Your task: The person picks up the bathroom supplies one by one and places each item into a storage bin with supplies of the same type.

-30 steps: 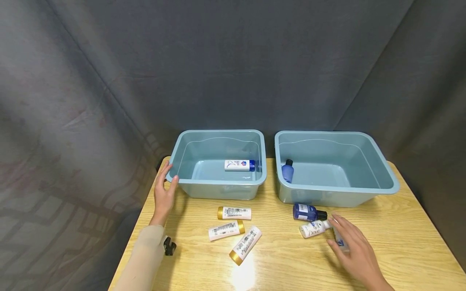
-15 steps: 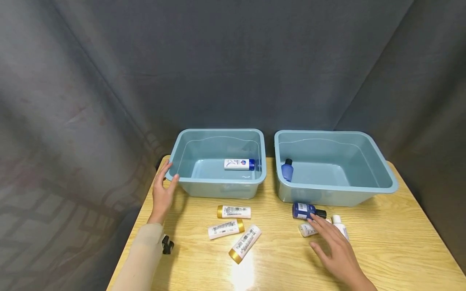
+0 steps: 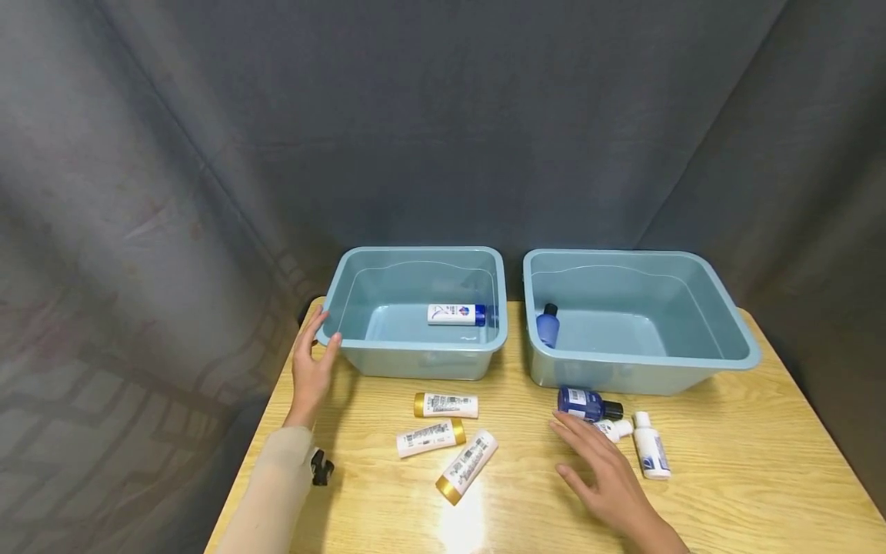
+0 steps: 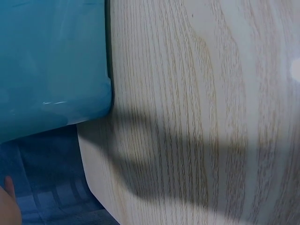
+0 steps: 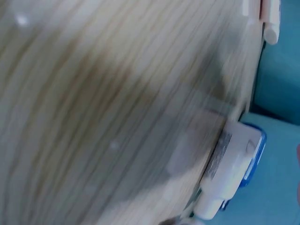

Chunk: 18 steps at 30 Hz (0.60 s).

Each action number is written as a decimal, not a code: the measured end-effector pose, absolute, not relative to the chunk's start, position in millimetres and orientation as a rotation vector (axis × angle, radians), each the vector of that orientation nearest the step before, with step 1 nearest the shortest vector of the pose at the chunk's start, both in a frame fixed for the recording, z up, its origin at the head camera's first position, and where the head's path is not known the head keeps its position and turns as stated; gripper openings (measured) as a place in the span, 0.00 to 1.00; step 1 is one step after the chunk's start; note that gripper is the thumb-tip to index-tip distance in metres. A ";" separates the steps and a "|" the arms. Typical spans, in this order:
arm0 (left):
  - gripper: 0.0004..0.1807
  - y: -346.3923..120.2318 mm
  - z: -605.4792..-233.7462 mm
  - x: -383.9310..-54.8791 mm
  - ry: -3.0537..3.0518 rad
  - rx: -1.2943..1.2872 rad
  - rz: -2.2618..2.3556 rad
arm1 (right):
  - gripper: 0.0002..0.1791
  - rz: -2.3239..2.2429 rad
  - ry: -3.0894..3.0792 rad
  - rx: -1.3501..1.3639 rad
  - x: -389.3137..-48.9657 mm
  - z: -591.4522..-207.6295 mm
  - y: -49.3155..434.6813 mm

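Note:
My left hand (image 3: 310,377) rests at the front left corner of the left blue-grey bin (image 3: 415,346), fingers extended along its rim. A white bottle with a blue cap (image 3: 453,314) lies in that bin. My right hand (image 3: 602,477) is over the table with its fingers extended, holding nothing. It partly hides a white bottle (image 3: 614,429), lying against a dark blue bottle with a black cap (image 3: 584,404). Right of these lies another white bottle with a blue label (image 3: 651,446). In the right wrist view a white bottle (image 5: 234,159) shows near the bin wall.
The right bin (image 3: 644,359) holds a blue bottle with a black cap (image 3: 547,327). Three whitish tubes with gold caps lie before the left bin: a back one (image 3: 448,405), a middle one (image 3: 428,439) and a front one (image 3: 471,462). Grey curtain (image 3: 443,154) hangs behind.
My right hand has moved left from the blue-labelled white bottle, uncovering it, and now partly covers the other white bottle. My left hand stays at the bin corner.

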<state>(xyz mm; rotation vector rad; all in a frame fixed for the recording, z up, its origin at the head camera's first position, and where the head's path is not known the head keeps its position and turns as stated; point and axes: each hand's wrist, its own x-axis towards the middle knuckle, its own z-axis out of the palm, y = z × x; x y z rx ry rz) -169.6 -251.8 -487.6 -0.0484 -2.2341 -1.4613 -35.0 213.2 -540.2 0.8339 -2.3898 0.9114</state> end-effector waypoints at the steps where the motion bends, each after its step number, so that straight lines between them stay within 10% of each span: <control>1: 0.26 -251.6 -487.9 -169.8 -2.231 -0.048 -1.459 | 0.29 0.909 -2.390 0.841 -35.4 -540.2 210.6; 18: 0.24 -232.6 -455.9 -152.7 -2.203 -0.079 -1.438 | 0.33 0.920 -2.435 1.014 -40.8 -540.6 172.4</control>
